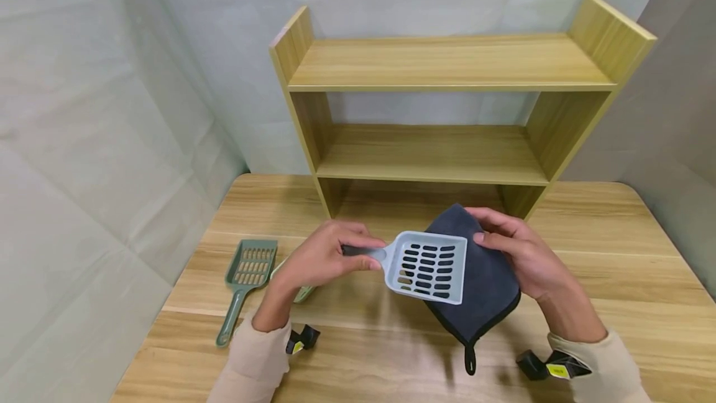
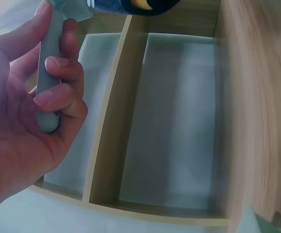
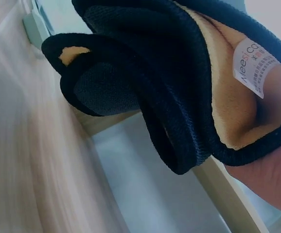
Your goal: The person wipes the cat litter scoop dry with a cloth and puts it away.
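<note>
In the head view my left hand grips the handle of a light grey-blue litter scoop with a slotted square head. The left wrist view shows the fingers curled round that handle. My right hand holds a folded dark blue cloth with black edging and a hanging loop, thumb on its front. The scoop's head lies in front of the cloth; whether they touch I cannot tell. In the right wrist view the cloth shows a tan inner side and a white label; most of that hand is hidden.
A dark green litter scoop lies on the wooden table at the left. Beside it a light green item is mostly hidden behind my left hand. A wooden shelf unit stands at the back of the table.
</note>
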{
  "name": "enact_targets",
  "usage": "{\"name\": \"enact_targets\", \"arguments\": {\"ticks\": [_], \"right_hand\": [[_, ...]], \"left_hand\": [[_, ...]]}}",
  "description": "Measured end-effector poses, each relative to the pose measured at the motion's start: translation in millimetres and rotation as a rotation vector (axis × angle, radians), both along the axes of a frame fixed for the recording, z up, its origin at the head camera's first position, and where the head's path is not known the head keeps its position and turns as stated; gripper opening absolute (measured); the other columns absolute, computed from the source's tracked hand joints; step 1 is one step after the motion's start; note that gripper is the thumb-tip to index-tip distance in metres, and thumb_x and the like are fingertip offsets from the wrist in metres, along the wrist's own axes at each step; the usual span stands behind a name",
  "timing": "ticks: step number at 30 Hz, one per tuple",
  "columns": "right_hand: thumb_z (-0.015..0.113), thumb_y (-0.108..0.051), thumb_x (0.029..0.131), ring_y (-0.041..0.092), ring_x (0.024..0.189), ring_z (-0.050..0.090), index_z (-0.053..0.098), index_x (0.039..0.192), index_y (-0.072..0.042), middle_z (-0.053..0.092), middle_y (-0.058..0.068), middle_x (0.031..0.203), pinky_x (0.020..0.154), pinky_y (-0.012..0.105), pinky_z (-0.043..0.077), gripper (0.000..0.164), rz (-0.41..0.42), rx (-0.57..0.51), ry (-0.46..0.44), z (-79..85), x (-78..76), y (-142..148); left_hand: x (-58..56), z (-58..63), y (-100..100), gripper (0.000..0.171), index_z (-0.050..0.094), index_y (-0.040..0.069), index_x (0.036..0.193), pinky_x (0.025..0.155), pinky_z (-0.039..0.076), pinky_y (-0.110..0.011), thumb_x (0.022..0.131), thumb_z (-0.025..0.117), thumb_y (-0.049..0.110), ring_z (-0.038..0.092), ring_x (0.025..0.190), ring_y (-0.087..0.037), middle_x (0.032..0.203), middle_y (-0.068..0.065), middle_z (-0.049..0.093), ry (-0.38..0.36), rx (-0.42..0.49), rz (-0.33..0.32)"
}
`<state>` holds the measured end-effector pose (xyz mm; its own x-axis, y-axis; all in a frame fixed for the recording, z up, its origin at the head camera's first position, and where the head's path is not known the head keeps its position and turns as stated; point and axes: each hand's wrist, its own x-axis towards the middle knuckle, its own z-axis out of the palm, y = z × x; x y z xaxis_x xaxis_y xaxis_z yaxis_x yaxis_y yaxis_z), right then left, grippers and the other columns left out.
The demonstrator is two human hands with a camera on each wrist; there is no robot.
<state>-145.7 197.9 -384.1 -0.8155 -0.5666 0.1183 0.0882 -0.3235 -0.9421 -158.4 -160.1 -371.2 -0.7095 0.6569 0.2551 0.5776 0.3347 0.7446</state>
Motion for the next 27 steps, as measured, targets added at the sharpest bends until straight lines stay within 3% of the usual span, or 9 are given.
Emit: {"name": "enact_targets", "arguments": {"ticks": [8, 16, 27], "right_hand": [[0.044, 0.007, 0.109, 0.012, 0.102, 0.075, 0.068, 0.142, -0.021, 0.072, -0.001, 0.124, 0.083, 0.029, 0.064, 0.049, -0.025, 0.024, 0.006, -3.3, 0.5, -6.2], [0.044, 0.007, 0.109, 0.011, 0.104, 0.073, 0.065, 0.145, -0.021, 0.068, -0.003, 0.126, 0.083, 0.029, 0.063, 0.050, -0.073, 0.037, 0.021, 0.9, 1.3, 0.3], [0.041, 0.008, 0.110, 0.014, 0.106, 0.074, 0.061, 0.149, -0.017, 0.068, -0.001, 0.130, 0.083, 0.032, 0.064, 0.050, -0.033, -0.002, 0.010, 5.4, 1.3, 4.4]], "left_hand": [[-0.6, -2.8, 2.9, 0.033, 0.082, 0.008, 0.122, 0.069, 0.048, -0.024, 0.090, 0.087, 0.014, 0.055, 0.076, -0.006, 0.095, 0.000, 0.077, 0.004, 0.015, -0.022], [-0.4, 1.3, -2.8, 0.033, 0.082, 0.009, 0.123, 0.068, 0.048, -0.024, 0.090, 0.087, 0.013, 0.055, 0.075, -0.008, 0.096, 0.001, 0.075, -0.038, 0.007, 0.053], [-1.2, 4.8, -11.5, 0.036, 0.082, 0.008, 0.123, 0.067, 0.047, -0.024, 0.089, 0.089, 0.014, 0.056, 0.077, -0.011, 0.096, 0.001, 0.076, -0.012, 0.002, 0.124]]}}
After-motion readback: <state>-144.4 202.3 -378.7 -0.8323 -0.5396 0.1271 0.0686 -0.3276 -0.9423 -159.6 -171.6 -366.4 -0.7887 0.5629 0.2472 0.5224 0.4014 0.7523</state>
